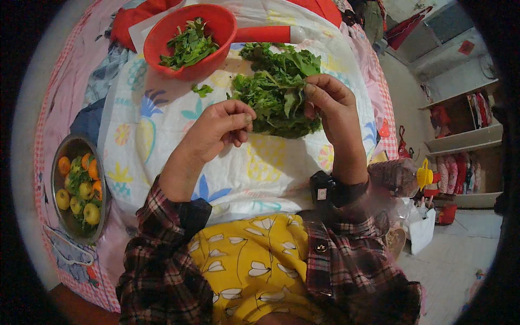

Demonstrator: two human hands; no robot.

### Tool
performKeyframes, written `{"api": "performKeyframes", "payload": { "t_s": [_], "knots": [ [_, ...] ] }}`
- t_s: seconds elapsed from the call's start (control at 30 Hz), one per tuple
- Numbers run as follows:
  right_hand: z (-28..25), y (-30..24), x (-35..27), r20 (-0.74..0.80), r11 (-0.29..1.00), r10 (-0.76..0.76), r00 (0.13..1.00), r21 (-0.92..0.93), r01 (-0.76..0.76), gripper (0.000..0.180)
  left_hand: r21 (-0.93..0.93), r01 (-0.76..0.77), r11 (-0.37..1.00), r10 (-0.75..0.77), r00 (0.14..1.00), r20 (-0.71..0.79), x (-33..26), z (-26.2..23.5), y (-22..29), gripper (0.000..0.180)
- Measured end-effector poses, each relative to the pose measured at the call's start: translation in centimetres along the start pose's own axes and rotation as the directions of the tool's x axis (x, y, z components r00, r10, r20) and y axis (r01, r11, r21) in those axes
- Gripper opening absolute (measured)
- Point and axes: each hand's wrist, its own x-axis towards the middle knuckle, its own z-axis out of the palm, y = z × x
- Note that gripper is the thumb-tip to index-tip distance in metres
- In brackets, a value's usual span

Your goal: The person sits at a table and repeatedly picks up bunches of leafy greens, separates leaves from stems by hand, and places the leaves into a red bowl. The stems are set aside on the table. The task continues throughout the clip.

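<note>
A heap of leafy greens (pixel 265 100) lies on a white cloth printed with pineapples (pixel 130 168). My right hand (pixel 336 103) is at the heap's right side, thumb and fingers pinching a leafy sprig. My left hand (pixel 219 127) is at the heap's left edge with its fingers curled and the thumb pressed to them; whatever is in that pinch is too small to make out. Beyond my left hand stands a red plastic colander-like bowl with a handle (pixel 230 24), holding picked green leaves (pixel 189 46). One loose leaf (pixel 202 90) rests on the cloth below the bowl.
At the left, a metal basin (pixel 104 216) holds orange and yellow-green fruit with some greens. A large clear plastic jug with a yellow handle (pixel 398 176) stands by my right forearm. Farther right are a white bag (pixel 421 230) and shelves with clothes (pixel 463 143).
</note>
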Motion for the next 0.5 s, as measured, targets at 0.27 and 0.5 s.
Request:
{"api": "performKeyframes", "payload": {
  "t_s": [0.27,0.5],
  "knots": [
    [1.5,1.9,-0.1,0.217,0.932,0.092,0.972,0.326,-0.161,0.01,-0.069,-0.094,0.993,0.09,0.994,-0.058,0.0,1.5,-0.5,0.024],
    [2.3,2.1,-0.4,0.248,0.958,0.12,0.961,0.224,-0.178,0.012,-0.157,-0.263,0.952,0.233,0.955,-0.184,0.2,1.2,-0.4,0.021]
  ]
}}
